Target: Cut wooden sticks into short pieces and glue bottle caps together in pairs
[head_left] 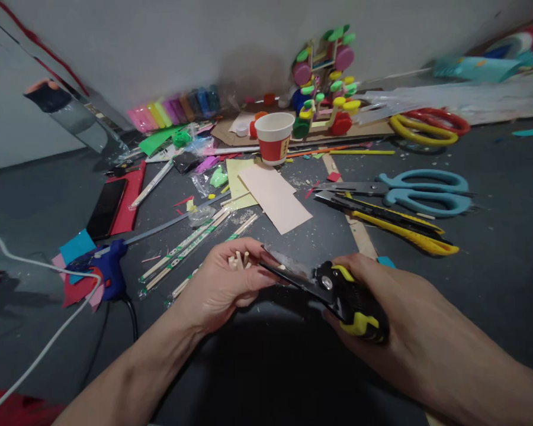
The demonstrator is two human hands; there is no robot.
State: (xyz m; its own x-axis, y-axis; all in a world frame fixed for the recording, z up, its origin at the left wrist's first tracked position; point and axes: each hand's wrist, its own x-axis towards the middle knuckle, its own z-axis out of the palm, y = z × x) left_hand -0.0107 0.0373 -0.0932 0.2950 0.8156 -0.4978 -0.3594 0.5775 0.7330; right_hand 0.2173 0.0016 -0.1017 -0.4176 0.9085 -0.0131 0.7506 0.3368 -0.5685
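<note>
Several short pale wooden stick pieces (238, 260) are held in my left hand (224, 281), its fingers curled round them. Its thumb and fingertips are close to the blades of a black and yellow cutting tool (357, 305). My right hand (382, 296) is wrapped round that tool's handles, with the blades pointing left toward my left fingertips. Something small and pale shows by the blades, too blurred to make out. Just beyond my left hand, wrapped chopsticks (186, 248) lie on the dark table (484, 296).
Blue scissors (430, 192) and yellow craft knives (404, 228) lie at right. Beyond the hands are pale paper (278, 198) and a paper cup (275, 139). A blue glue gun (113, 269) with cords is at left. Colourful wheeled models (326, 89) stand behind.
</note>
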